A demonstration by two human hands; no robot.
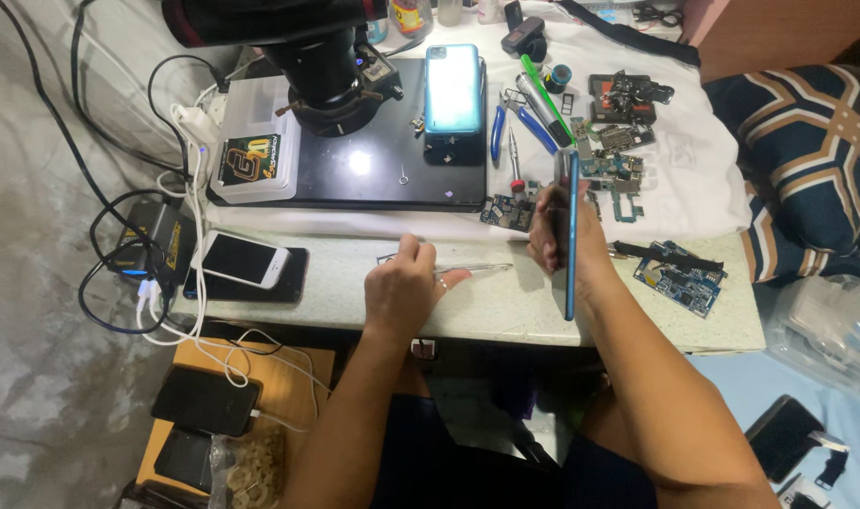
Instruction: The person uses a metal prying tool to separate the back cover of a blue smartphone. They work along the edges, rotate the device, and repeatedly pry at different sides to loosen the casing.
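We see a teal-backed phone [452, 87] on a black mat [373, 174], blue-handled pliers [499, 127], a navy cushion [807, 160] with white and tan bands, and perhaps speckled, a pale green tabletop [505, 306].

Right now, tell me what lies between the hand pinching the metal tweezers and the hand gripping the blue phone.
Head view: only the tweezers' tips over bare speckled tabletop between left hand and right hand.
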